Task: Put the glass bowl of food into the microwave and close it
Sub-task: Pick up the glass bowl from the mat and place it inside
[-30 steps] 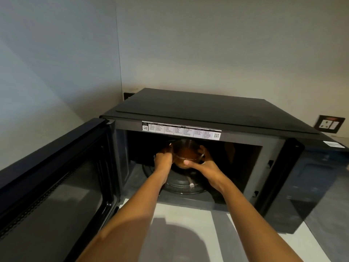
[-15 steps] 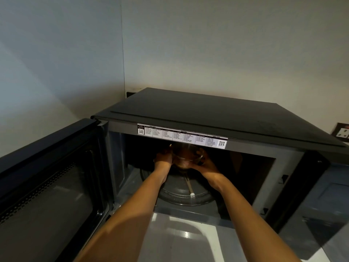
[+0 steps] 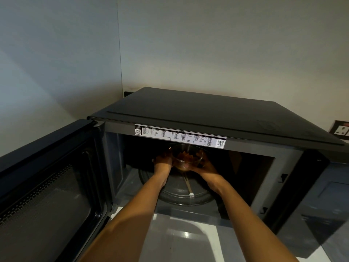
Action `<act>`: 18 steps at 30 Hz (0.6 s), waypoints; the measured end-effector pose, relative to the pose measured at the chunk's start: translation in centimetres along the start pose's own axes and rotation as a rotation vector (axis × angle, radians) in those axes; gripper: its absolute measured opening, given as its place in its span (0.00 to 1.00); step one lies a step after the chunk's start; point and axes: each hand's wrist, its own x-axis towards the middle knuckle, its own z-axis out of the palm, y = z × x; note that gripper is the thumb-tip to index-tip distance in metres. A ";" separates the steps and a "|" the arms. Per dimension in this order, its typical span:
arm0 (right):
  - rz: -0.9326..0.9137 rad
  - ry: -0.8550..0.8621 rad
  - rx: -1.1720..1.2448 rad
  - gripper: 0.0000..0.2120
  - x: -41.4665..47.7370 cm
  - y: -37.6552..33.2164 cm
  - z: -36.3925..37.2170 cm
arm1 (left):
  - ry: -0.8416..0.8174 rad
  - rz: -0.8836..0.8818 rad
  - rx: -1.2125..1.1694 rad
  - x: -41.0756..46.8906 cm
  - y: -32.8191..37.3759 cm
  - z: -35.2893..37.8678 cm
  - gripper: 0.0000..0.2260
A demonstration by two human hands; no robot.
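Head view, near to far. Two bare forearms are reaching over the front edge of the white desk (image 3: 181, 241) into the open microwave (image 3: 207, 114), whose door (image 3: 51, 186) is standing swung out at the left. The left hand (image 3: 162, 163) and the right hand (image 3: 204, 170) are cupping the glass bowl (image 3: 188, 155) from either side, fingers closed against its wall; the bowl, holding brownish food, is sitting inside the cavity above the middle of the glass turntable (image 3: 181, 193), just under the instruction label (image 3: 180, 136) on the upper frame. Risks, as a judgement: the bowl is smooth and gripped only at its sides, so a loosening hold would be letting it drop and crack against the turntable or spill; a high carry could be knocking the rim on the upper frame; an off-centre landing could be tipping the turntable; and the door could be closing on a wrist if swung before both hands are out. Hard to make out: whether the bowl's base is touching the turntable, the fingertips behind the bowl, the dark rear of the cavity, and the food's exact nature. A wall socket (image 3: 341, 130) is cut off at the right edge.
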 end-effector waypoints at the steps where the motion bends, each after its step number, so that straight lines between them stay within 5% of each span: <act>1: -0.005 0.002 0.000 0.27 0.0 0.0 0.1 | -0.001 0.001 -0.008 0.0 -0.1 0.0 0.14; 18: -0.006 -0.009 -0.032 0.32 0.1 0.7 0.0 | -0.064 -0.003 -0.186 -0.7 -0.3 -0.4 0.08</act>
